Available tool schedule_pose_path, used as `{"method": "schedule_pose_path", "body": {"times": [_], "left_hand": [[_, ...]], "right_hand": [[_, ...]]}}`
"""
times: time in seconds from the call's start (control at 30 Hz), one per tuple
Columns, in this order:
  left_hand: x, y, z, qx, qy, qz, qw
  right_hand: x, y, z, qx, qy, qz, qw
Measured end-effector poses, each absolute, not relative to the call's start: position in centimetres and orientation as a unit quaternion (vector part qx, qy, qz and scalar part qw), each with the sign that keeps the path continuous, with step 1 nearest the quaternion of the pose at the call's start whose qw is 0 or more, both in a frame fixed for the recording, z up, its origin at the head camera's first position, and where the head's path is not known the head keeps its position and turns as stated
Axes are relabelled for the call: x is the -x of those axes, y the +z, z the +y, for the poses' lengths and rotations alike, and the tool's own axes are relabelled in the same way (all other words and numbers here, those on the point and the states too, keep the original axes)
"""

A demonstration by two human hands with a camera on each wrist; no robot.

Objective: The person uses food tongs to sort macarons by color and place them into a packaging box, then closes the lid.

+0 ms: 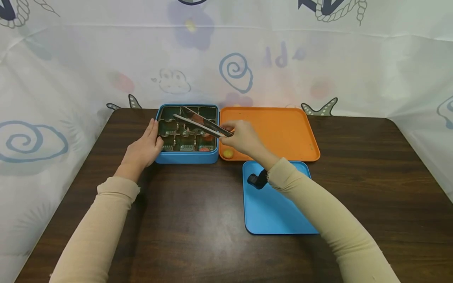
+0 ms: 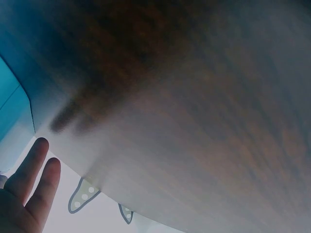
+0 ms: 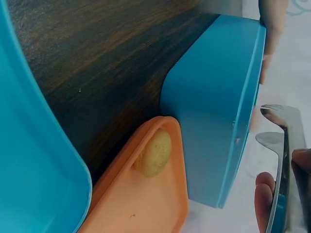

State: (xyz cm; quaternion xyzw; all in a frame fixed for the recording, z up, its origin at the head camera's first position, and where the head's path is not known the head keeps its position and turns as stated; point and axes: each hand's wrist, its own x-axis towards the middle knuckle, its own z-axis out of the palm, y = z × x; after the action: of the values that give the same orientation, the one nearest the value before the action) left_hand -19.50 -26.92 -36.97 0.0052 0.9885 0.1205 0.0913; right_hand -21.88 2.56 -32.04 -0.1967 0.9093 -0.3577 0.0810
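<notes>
My right hand (image 1: 242,135) grips a pair of metal tongs (image 1: 203,125), which slant left over a blue box (image 1: 187,158). In the right wrist view the tongs (image 3: 286,145) have their tips apart, with nothing between them. Inside the box is a dark divided insert (image 1: 168,126) with several compartments, reddish pieces showing in those at the right. My left hand (image 1: 141,149) rests along the box's left side, fingers straight. Only two of its fingers (image 2: 46,189) show clearly in the left wrist view.
An orange tray (image 1: 276,133) adjoins the box on the right, a yellow rounded piece (image 1: 228,153) in its near left corner. Nearer me lies a blue tray or lid (image 1: 272,216), partly under my right forearm. Behind the brown table (image 1: 177,220) hangs a printed white curtain (image 1: 141,51).
</notes>
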Motion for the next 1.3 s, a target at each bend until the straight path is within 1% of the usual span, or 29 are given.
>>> {"method": "schedule_pose_path", "body": {"times": [0.3, 0.5, 0.9, 1.17, 1.3], "left_hand": [[19.6, -37.1, -27.0, -0.005, 0.12, 0.989, 0.091], [19.5, -37.1, -27.1, -0.002, 0.12, 0.988, 0.095], [19.6, -37.0, -27.0, -0.004, 0.122, 0.988, 0.092], [19.6, -37.2, -27.0, -0.006, 0.126, 0.988, 0.087], [19.6, -37.1, -27.0, -0.005, 0.128, 0.988, 0.087]], "right_hand": [[21.9, -32.3, 3.1, 0.19, -0.381, 0.902, 0.077], [21.9, -32.5, 4.1, 0.194, -0.379, 0.903, 0.049], [22.0, -31.8, 8.2, 0.185, -0.358, 0.915, -0.002], [22.0, -32.2, 10.9, 0.174, -0.335, 0.926, -0.014], [22.0, -32.4, 11.9, 0.163, -0.325, 0.932, -0.008]]}}
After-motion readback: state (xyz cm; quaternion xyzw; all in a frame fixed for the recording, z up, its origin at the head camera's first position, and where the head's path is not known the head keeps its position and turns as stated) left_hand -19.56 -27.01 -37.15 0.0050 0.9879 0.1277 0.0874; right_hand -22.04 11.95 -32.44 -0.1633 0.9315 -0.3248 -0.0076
